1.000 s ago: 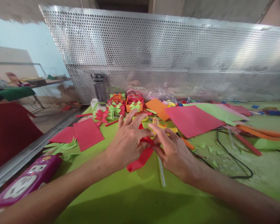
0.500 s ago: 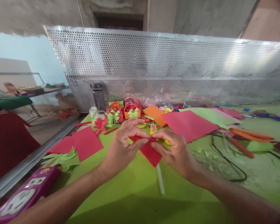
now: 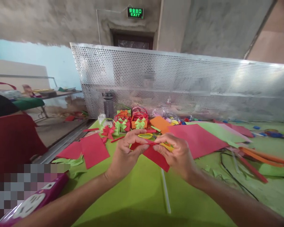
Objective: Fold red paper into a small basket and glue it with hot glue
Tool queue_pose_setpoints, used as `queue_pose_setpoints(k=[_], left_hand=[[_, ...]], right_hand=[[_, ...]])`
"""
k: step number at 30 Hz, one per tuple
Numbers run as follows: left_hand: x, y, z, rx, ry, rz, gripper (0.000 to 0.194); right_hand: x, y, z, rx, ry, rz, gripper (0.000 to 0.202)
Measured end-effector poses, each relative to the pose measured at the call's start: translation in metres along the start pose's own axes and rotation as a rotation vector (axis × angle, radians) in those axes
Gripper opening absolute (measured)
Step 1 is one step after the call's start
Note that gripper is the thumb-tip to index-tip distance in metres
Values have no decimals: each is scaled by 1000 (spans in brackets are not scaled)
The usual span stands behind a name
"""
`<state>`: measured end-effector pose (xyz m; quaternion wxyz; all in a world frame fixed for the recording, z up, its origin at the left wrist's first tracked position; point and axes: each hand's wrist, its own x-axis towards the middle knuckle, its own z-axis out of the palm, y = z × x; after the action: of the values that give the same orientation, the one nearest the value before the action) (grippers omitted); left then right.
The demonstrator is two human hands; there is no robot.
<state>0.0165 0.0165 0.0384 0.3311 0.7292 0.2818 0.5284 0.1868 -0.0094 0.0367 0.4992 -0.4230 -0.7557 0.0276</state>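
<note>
Between both hands is a red craft sheet (image 3: 157,157), its upper edge pinched and apparently folded over. My left hand (image 3: 130,149) closes thumb and fingertips on that edge's left part. On the right part, my right hand (image 3: 175,151) pinches it the same way, with the fingertips of both hands close together. Below the sheet, a translucent glue stick (image 3: 166,192) lies on the green table cover (image 3: 132,195). Yellow-handled scissors (image 3: 145,136) lie just behind the hands, partly hidden by them.
Little craft bags with green bows (image 3: 140,123) stand at the back beside a grey bottle (image 3: 108,105). Red sheets (image 3: 94,149) lie left, a larger pink-red sheet (image 3: 198,138) right. A purple power strip (image 3: 49,190) is at near left. A perforated metal panel (image 3: 175,75) rises behind.
The view has tilted up, bringing a green exit sign into sight. Both hands keep their pinch on the red craft sheet, whose folded edge now looks flatter.
</note>
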Motion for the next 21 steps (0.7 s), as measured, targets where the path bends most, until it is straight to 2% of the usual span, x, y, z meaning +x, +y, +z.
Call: queue_pose_setpoints(k=[8,17,21], left_hand=[[-6,-17,0,-1,21,104,8],[-8,-22,3,17,-35,64,8],[-9,-24,5,0,-48,65,8]], right_hand=[[-6,2,9,70,-13,9,3],[-10,5,10,53,10,-47,7],[-13,3,9,43,-17,-39,6]])
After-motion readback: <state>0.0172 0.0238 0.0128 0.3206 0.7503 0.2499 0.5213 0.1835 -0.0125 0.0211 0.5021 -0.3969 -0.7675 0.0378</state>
